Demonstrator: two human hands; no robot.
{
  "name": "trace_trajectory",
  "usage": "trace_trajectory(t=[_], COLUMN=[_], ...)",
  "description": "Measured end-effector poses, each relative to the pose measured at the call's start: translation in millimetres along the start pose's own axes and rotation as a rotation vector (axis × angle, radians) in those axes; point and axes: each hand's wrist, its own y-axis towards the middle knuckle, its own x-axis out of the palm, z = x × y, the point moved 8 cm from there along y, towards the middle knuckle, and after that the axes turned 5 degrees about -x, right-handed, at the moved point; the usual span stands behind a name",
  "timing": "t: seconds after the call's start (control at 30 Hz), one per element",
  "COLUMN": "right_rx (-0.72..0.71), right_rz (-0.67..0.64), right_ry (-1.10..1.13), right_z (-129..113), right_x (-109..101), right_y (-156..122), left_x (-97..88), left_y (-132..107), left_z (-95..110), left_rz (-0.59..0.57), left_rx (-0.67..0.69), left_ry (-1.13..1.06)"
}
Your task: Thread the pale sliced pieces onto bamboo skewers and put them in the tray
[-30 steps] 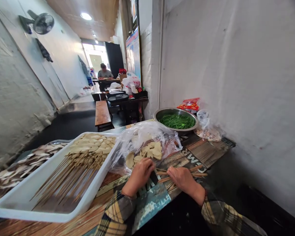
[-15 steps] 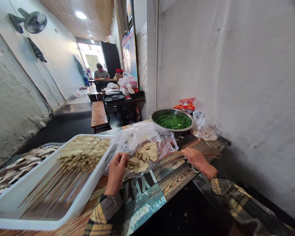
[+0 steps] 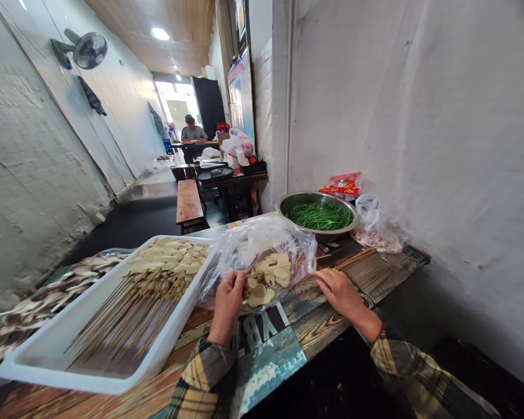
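My left hand (image 3: 229,294) is closed in a pinch at the near left edge of a clear plastic bag (image 3: 227,247). A thin bamboo skewer (image 3: 303,258) seems to run from its fingertips across the bag. Pale, flat food slices (image 3: 277,270) lie in the bag, just right of that hand. My right hand (image 3: 338,291) is over the table at the bag's right side, fingers bent together; what they hold, if anything, is hidden. Loose bamboo skewers (image 3: 371,269) lie beyond it. To the left, a white tray (image 3: 87,378) holds skewered pale slices (image 3: 166,256), their sticks toward me.
A metal bowl of green stalks (image 3: 318,215) stands behind the bag. Beside it are a red packet (image 3: 340,184) and a knotted plastic bag (image 3: 375,227). Brown-and-white slices (image 3: 56,291) lie left of the tray. Farther back are a bench (image 3: 189,201) and a seated person (image 3: 194,131).
The view has turned slightly left, so everything sits farther right. My right hand has come nearer my left hand, away from the loose skewers.
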Motion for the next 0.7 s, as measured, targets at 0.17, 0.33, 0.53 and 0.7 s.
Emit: trace_trajectory(t=[0.17, 0.33, 0.53, 0.7], right_rx=[0.315, 0.582, 0.525, 0.399], right_rz=[0.121, 0.380, 0.523, 0.115], right_ry=[0.682, 1.203, 1.235, 0.783], right_z=[-28.0, -24.8, -14.7, -19.7], right_x=[15.6, 11.9, -22.8, -9.3], right_y=[13.5, 26.8, 42.6, 56.2], left_x=[8.4, 23.0, 36.2, 39.1], left_y=[-0.4, -6.3, -18.4, -26.1], left_z=[-2.6, 6.4, 19.9, 25.8], left_rz=[-0.044, -0.121, -0.179, -0.111], left_rx=[0.067, 0.186, 0.353, 0.558], left_ry=[0.091, 0.306, 0.483, 0.621])
